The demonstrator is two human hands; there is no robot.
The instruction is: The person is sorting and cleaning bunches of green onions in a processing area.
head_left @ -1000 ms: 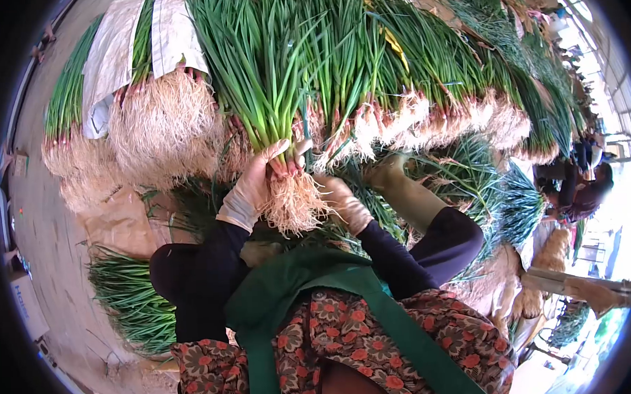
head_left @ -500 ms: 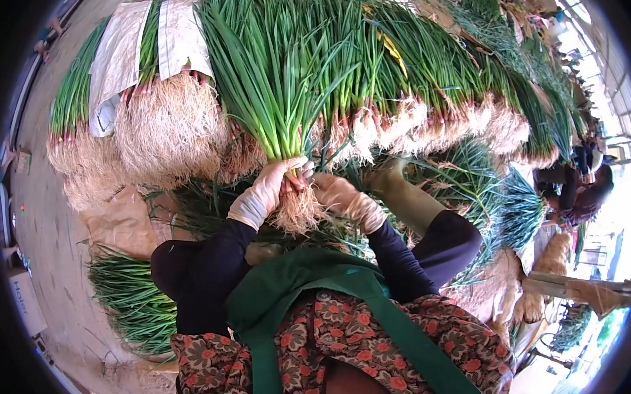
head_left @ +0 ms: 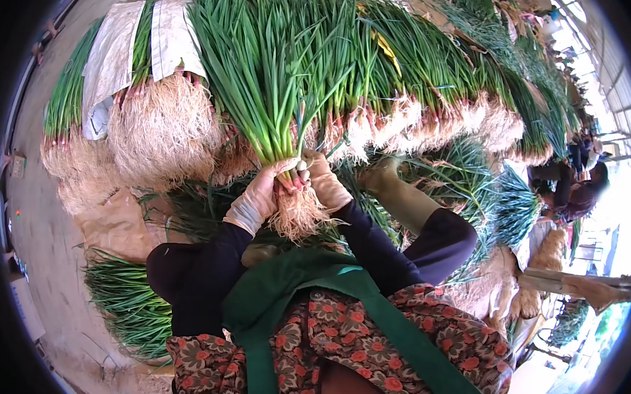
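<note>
My gloved left hand (head_left: pixel 263 188) is wrapped around the lower stems of a bunch of green garlic (head_left: pixel 275 129). Its long leaves fan upward, away from me. Reddish stem bases and a tuft of pale roots (head_left: pixel 299 215) hang below the grip. At the right side of the same stems is my gloved right hand (head_left: pixel 323 179), its fingers closed against them near a thin stalk. Part of its fingertips is hidden. Beyond my hands stands a long row of rooted bunches (head_left: pixel 395 76), leaves pointing away from me.
White sacking (head_left: pixel 174 39) covers part of the far-left bunches. Loose green plants (head_left: pixel 454 178) lie beside my bent right leg (head_left: pixel 413 197). Another leafy pile (head_left: pixel 128 301) is at lower left, near a brown sheet (head_left: pixel 115 225). A person (head_left: pixel 583 191) sits at far right.
My right hand has come in from the right and up against the stems, its fingers closing there. My left hand keeps its grip on the bunch.
</note>
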